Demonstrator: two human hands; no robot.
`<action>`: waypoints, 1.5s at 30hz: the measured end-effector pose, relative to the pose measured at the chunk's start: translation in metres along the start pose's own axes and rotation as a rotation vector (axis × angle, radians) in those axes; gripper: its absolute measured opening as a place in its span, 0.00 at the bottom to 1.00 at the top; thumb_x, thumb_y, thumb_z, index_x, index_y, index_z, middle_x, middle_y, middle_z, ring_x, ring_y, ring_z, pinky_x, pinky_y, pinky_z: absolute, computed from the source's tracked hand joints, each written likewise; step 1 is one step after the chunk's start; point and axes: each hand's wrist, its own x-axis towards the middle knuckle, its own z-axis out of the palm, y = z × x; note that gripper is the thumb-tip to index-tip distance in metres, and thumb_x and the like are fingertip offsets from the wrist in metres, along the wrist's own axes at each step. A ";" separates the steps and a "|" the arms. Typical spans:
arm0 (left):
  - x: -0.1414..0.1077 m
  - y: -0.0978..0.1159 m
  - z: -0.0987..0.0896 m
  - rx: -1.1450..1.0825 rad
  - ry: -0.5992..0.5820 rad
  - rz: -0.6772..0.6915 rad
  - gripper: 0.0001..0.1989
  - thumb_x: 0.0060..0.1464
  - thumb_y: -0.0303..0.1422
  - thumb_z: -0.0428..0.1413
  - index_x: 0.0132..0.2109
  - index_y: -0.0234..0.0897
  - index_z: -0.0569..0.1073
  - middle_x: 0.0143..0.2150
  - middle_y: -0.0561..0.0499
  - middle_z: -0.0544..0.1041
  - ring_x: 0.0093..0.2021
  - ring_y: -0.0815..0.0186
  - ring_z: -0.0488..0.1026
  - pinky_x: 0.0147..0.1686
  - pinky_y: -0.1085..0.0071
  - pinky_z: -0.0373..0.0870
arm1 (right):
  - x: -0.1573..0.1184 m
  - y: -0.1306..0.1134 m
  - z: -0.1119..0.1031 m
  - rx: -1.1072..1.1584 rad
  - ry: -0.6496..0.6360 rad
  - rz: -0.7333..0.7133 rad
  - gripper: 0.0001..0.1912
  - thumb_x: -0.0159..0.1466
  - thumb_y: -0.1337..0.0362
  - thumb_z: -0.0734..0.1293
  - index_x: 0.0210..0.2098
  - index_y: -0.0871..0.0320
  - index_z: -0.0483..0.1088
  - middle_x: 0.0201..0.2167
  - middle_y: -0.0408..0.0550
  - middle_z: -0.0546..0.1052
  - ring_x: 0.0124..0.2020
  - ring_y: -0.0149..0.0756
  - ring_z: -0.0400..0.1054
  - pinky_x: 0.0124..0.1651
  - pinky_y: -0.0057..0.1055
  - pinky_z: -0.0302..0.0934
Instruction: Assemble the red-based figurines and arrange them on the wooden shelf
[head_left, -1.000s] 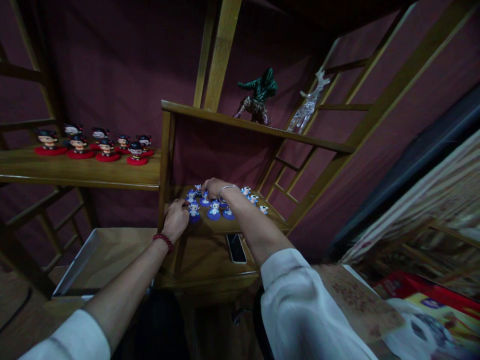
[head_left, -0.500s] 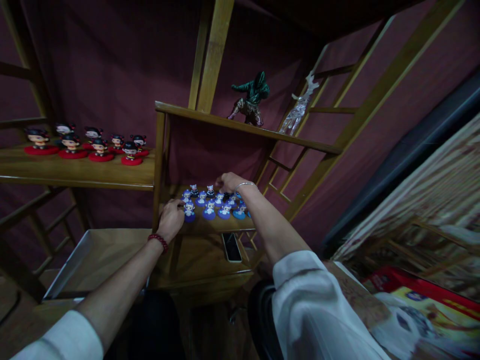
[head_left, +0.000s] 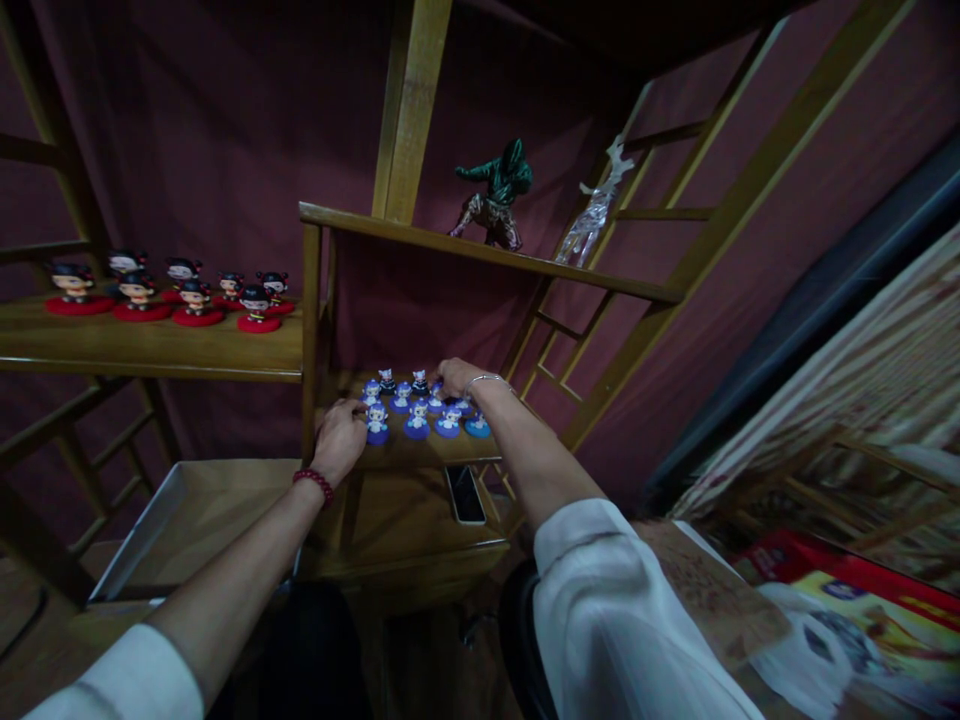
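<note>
Rows of small figurines with purple and blue bases stand on a low wooden shelf (head_left: 412,452). At the left end of the front row is a purple-based figurine (head_left: 377,424), with my left hand (head_left: 340,438) beside it. That hand's fingers stretch toward the row and appear to hold nothing. Over the back right of the group, my right hand (head_left: 459,378) reaches down, its fingers bent at the head of another purple-based figurine (head_left: 436,399). The hand hides part of the figurines behind it. Two dark-based figurines (head_left: 386,381) stand at the back.
Red-based figurines (head_left: 195,300) stand on the left shelf. Above are a green hooded statue (head_left: 499,195) and a clear deer figure (head_left: 596,215). A phone (head_left: 466,494) lies below the figurines. An open box (head_left: 217,515) sits lower left; a red package (head_left: 847,590) lies right.
My right hand has moved slightly down and its fingers have come onto a purple-based figurine. My left hand stays beside the front row. The view has shifted a little.
</note>
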 end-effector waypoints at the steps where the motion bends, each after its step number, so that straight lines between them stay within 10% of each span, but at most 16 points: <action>1: 0.000 0.000 0.000 -0.002 0.000 -0.002 0.19 0.43 0.22 0.43 0.40 0.33 0.74 0.43 0.47 0.74 0.45 0.63 0.69 0.47 0.71 0.62 | 0.000 0.000 0.000 0.003 0.006 0.003 0.22 0.49 0.66 0.70 0.44 0.53 0.71 0.40 0.45 0.76 0.41 0.31 0.69 0.40 0.18 0.58; 24: -0.002 0.003 -0.003 -0.002 -0.020 -0.015 0.18 0.45 0.23 0.43 0.40 0.33 0.74 0.43 0.47 0.74 0.45 0.63 0.69 0.48 0.71 0.62 | -0.025 0.023 -0.022 0.061 -0.005 0.103 0.19 0.51 0.71 0.67 0.43 0.58 0.71 0.39 0.46 0.76 0.39 0.31 0.69 0.40 0.19 0.59; 45: 0.000 0.002 -0.001 0.042 -0.007 -0.016 0.19 0.44 0.22 0.43 0.40 0.33 0.74 0.43 0.47 0.75 0.45 0.63 0.69 0.46 0.71 0.63 | -0.016 0.026 0.003 -0.035 -0.058 0.127 0.20 0.48 0.69 0.69 0.42 0.54 0.72 0.40 0.46 0.76 0.40 0.35 0.70 0.39 0.20 0.59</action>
